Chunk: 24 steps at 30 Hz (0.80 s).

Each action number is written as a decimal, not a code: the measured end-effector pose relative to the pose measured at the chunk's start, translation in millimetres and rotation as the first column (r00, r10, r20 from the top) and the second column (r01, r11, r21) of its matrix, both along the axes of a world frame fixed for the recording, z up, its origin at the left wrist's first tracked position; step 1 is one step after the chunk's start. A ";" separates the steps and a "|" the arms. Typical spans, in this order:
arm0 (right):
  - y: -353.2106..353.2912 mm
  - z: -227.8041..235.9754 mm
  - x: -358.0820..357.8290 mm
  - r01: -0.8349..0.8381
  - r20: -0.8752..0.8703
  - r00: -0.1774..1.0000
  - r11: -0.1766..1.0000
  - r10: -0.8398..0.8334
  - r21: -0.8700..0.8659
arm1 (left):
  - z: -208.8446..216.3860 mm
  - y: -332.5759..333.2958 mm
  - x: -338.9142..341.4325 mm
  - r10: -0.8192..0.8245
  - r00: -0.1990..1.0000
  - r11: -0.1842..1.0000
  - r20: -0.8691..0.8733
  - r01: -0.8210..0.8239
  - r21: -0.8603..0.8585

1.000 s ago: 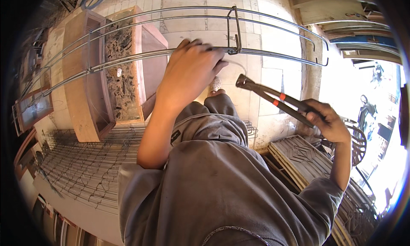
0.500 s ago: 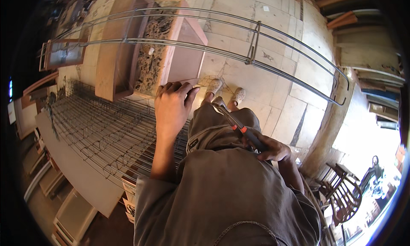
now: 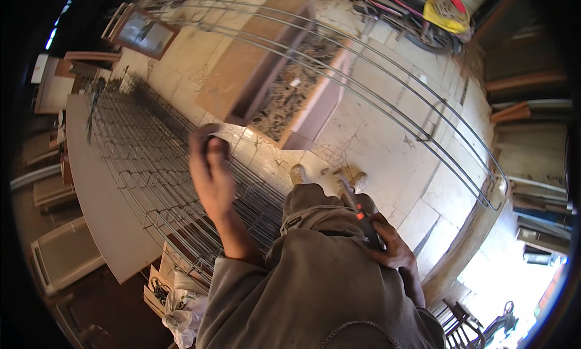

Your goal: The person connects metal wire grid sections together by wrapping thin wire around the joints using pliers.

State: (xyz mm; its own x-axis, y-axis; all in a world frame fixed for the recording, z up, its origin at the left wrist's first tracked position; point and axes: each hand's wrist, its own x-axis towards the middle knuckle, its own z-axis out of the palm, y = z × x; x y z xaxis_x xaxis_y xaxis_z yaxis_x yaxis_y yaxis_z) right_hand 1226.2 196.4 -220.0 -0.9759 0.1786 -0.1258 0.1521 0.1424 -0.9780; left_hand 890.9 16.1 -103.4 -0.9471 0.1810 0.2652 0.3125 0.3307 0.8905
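In my right hand is a pair of pincers with dark handles and red bands, the blurred head pointing away from me over my lap. My left hand is raised at the left, above the stacked steel rebar cages. Its fingers look bent but are smeared by motion, so I cannot make out whether anything is in them. Ahead of both hands, a long frame of thin steel bars crosses from upper left to right, with a tie ring near its right end.
Beyond the hands lies a wooden cabinet beside a tray of dark debris. A pale board and white plastic bags are at left. A wooden post lies right; a motorcycle stands at the far side.
My left hand has moved left and turned, away from the middle. The view has swung, so the cabinet and bar frame appear farther right. The pincers stay in my right hand.
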 end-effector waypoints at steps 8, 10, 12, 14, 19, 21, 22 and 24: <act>-48.5 -80.2 -44.9 0.336 0.643 0.733 0.940 -0.225 -0.054 | -130.3 -160.3 -148.6 0.234 0.912 0.945 0.337 -0.295 0.140; -72.2 -108.7 -44.0 0.642 0.615 0.648 0.757 -0.448 -0.124 | -170.2 -166.8 -188.1 0.052 0.924 0.946 0.380 -0.168 0.278; -87.8 -127.7 -32.6 0.801 0.707 0.489 0.584 -0.511 -0.132 | -191.4 -162.8 -213.6 -0.013 0.895 0.948 0.445 -0.131 0.290; -107.8 -164.8 -9.5 0.896 0.710 0.365 0.434 -0.603 -0.092 | -198.7 -148.6 -234.1 -0.022 0.858 0.958 0.513 -0.129 0.256; -136.1 -195.0 6.9 0.888 0.784 0.300 0.459 -0.544 -0.021 | -238.6 -140.5 -300.7 -0.143 0.815 0.952 0.561 -0.041 0.303; -142.9 -197.3 -20.4 0.892 0.823 0.180 0.443 -0.539 0.095 | -252.9 -130.2 -324.3 -0.211 0.814 0.946 0.540 0.032 0.322; -144.3 -203.9 -22.5 0.891 0.815 0.200 0.447 -0.543 0.079 | -255.7 -113.9 -329.8 -0.277 0.785 0.923 0.555 0.058 0.379; -149.8 -216.0 -34.7 0.878 0.803 0.268 0.478 -0.532 0.023 | -254.6 -106.5 -352.9 -0.375 0.715 0.911 0.591 0.167 0.376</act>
